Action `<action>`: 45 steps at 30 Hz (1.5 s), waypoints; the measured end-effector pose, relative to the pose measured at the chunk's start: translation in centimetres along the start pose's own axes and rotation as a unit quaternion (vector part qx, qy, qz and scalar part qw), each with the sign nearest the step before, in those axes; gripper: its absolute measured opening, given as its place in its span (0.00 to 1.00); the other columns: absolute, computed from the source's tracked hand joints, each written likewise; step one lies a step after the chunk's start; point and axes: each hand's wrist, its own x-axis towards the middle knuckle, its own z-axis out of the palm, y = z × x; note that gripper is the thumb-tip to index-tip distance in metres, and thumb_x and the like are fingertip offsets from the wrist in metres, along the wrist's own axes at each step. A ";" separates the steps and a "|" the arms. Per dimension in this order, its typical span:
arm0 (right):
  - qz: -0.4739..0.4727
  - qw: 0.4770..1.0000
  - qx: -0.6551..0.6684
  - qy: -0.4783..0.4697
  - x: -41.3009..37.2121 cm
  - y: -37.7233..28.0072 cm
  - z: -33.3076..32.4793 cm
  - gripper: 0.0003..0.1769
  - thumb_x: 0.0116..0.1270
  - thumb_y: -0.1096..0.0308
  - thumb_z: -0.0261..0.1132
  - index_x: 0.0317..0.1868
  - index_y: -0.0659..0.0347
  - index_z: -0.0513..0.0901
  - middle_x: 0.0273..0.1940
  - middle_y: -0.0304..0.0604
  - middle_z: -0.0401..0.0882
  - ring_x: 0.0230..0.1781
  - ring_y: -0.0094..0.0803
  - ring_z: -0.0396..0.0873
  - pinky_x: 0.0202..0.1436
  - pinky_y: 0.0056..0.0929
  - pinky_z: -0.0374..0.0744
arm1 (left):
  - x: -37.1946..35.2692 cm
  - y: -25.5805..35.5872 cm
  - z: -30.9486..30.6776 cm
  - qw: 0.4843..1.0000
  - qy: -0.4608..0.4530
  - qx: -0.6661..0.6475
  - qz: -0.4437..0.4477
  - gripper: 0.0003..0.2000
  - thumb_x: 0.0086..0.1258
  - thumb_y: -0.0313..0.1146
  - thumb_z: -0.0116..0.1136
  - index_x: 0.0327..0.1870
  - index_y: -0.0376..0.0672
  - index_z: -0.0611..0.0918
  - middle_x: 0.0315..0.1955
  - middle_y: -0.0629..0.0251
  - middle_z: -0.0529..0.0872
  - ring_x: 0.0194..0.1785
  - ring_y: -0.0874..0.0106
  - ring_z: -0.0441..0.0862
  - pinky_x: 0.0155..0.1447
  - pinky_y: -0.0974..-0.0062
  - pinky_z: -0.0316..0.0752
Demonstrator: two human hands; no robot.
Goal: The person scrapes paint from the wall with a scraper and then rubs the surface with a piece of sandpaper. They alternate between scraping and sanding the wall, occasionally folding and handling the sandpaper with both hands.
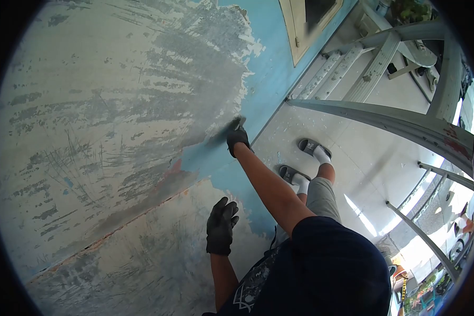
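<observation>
My right hand (238, 139), in a dark glove, is closed around a scraper (227, 129) whose blade is blurred by motion. The blade lies over the border between the blue paint (266, 71) and the scraped grey-white patch of the wall (195, 100). Lower in the view, my left hand (221, 227) wears a matching glove. Its fingers are loosely bent and apart, with nothing in them, in front of the scraped lower part of the wall (158, 253).
A paint-spattered metal ladder (374, 66) stands on the pale floor (347, 152) at right, close to my sandaled feet (310, 147). A cream frame (300, 34) is set into the blue wall. Metal rails (424, 231) stand farther right. Paint flakes dot the floor.
</observation>
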 end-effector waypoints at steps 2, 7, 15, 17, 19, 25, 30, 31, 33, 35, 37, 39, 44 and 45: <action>0.026 0.998 -0.051 -0.005 -0.4 -2.6 -1.0 0.36 0.66 0.76 0.57 0.75 0.69 0.59 0.67 0.66 0.69 0.66 0.57 0.72 0.68 0.42 0.72 | -0.1 -0.7 -0.6 1.000 -0.004 -0.009 0.000 0.23 0.75 0.37 0.59 0.68 0.41 0.72 0.55 0.60 0.83 0.58 0.68 0.80 0.58 0.67 0.74; -0.320 0.947 0.001 0.012 -1.0 -12.4 -8.5 0.38 0.59 0.80 0.58 0.73 0.66 0.65 0.72 0.62 0.63 0.74 0.56 0.64 0.76 0.45 0.65 | 0.8 -2.0 -0.5 0.999 0.002 -0.046 -0.018 0.22 0.76 0.41 0.59 0.66 0.44 0.74 0.54 0.59 0.82 0.56 0.64 0.80 0.57 0.62 0.73; 0.341 0.834 0.150 -0.407 -4.9 -0.4 -13.1 0.16 0.67 0.66 0.60 0.52 0.63 0.81 0.50 0.51 0.83 0.50 0.45 0.84 0.55 0.42 0.83 | 6.1 -4.4 2.1 0.932 0.008 -0.350 -0.093 0.29 0.73 0.54 0.60 0.67 0.45 0.71 0.56 0.59 0.81 0.61 0.60 0.77 0.63 0.57 0.69; 0.522 0.591 0.461 -0.408 -8.0 -1.7 -17.0 0.22 0.61 0.79 0.60 0.58 0.65 0.77 0.52 0.50 0.80 0.52 0.44 0.82 0.57 0.44 0.84 | 8.8 -7.1 3.8 0.906 -0.110 -0.398 -0.094 0.31 0.67 0.55 0.65 0.65 0.45 0.73 0.57 0.57 0.81 0.61 0.57 0.78 0.64 0.58 0.71; 0.492 0.532 0.511 -0.463 -9.9 -0.9 -18.9 0.21 0.65 0.72 0.61 0.58 0.68 0.76 0.54 0.53 0.80 0.54 0.46 0.81 0.62 0.48 0.80 | 9.7 -8.2 5.1 0.879 -0.204 -0.428 -0.042 0.30 0.67 0.51 0.66 0.65 0.45 0.74 0.58 0.55 0.81 0.60 0.55 0.79 0.65 0.58 0.72; 0.573 0.520 0.469 -0.426 -4.2 -6.7 -25.6 0.22 0.68 0.60 0.61 0.57 0.63 0.79 0.56 0.48 0.82 0.58 0.42 0.79 0.64 0.41 0.76 | 8.6 -6.7 12.7 0.900 -0.002 0.153 0.409 0.23 0.68 0.26 0.56 0.66 0.38 0.76 0.59 0.48 0.81 0.63 0.52 0.79 0.67 0.61 0.72; 0.251 0.814 0.162 -0.498 -2.7 -6.9 -27.7 0.24 0.72 0.51 0.59 0.58 0.59 0.79 0.58 0.42 0.82 0.59 0.37 0.78 0.66 0.38 0.73 | 10.5 -5.9 20.4 0.985 0.078 -0.089 0.126 0.20 0.77 0.40 0.48 0.59 0.36 0.81 0.55 0.47 0.85 0.60 0.52 0.81 0.63 0.62 0.75; 0.232 0.824 0.142 -0.497 -2.2 -7.2 -28.0 0.24 0.73 0.49 0.58 0.58 0.59 0.79 0.57 0.42 0.82 0.59 0.36 0.78 0.67 0.38 0.73 | 11.6 -6.5 21.9 0.979 0.127 -0.096 0.129 0.19 0.75 0.41 0.49 0.56 0.36 0.82 0.53 0.47 0.85 0.60 0.52 0.81 0.62 0.62 0.76; 0.198 0.837 0.110 -0.498 -0.8 -7.5 -28.3 0.25 0.75 0.47 0.56 0.58 0.58 0.79 0.57 0.42 0.82 0.59 0.35 0.78 0.68 0.38 0.72 | 13.5 -6.5 23.6 0.968 0.181 -0.116 0.132 0.18 0.74 0.41 0.51 0.54 0.37 0.83 0.52 0.47 0.86 0.59 0.51 0.82 0.61 0.61 0.76; 0.344 0.789 0.240 -0.450 0.8 -6.7 -28.8 0.26 0.76 0.46 0.54 0.59 0.59 0.78 0.58 0.42 0.81 0.61 0.35 0.77 0.70 0.37 0.71 | 14.5 -6.1 24.1 0.966 0.197 -0.012 0.170 0.17 0.70 0.41 0.54 0.51 0.40 0.84 0.51 0.48 0.86 0.57 0.52 0.82 0.60 0.61 0.77; 0.515 0.645 0.414 -0.384 2.6 -4.9 -29.6 0.41 0.75 0.34 0.44 0.70 0.62 0.70 0.68 0.51 0.73 0.69 0.44 0.70 0.76 0.44 0.63 | 14.6 -4.6 23.2 0.949 0.141 0.172 0.222 0.16 0.70 0.40 0.55 0.52 0.42 0.84 0.52 0.49 0.86 0.58 0.54 0.82 0.62 0.61 0.76; 0.517 0.631 0.431 -0.386 2.8 -8.3 -29.9 0.43 0.74 0.32 0.45 0.71 0.61 0.69 0.69 0.51 0.72 0.70 0.43 0.69 0.76 0.45 0.62 | 14.6 -4.5 22.9 0.911 0.074 0.316 0.255 0.16 0.72 0.39 0.54 0.54 0.43 0.84 0.53 0.50 0.86 0.58 0.56 0.82 0.63 0.62 0.75; 0.534 0.645 0.409 -0.362 2.4 -12.0 -32.1 0.42 0.69 0.27 0.50 0.55 0.59 0.84 0.57 0.54 0.82 0.64 0.54 0.73 0.73 0.54 0.65 | 15.9 -6.6 21.5 0.951 0.156 -0.021 0.267 0.16 0.74 0.41 0.51 0.53 0.41 0.82 0.47 0.50 0.87 0.51 0.58 0.85 0.56 0.62 0.78; 0.541 0.663 0.395 -0.334 2.3 -11.4 -33.1 0.39 0.69 0.28 0.51 0.49 0.57 0.88 0.55 0.55 0.83 0.64 0.57 0.73 0.72 0.55 0.66 | 16.9 -7.5 20.9 0.940 0.184 -0.153 0.242 0.18 0.76 0.44 0.50 0.56 0.41 0.81 0.45 0.51 0.87 0.49 0.59 0.86 0.53 0.63 0.80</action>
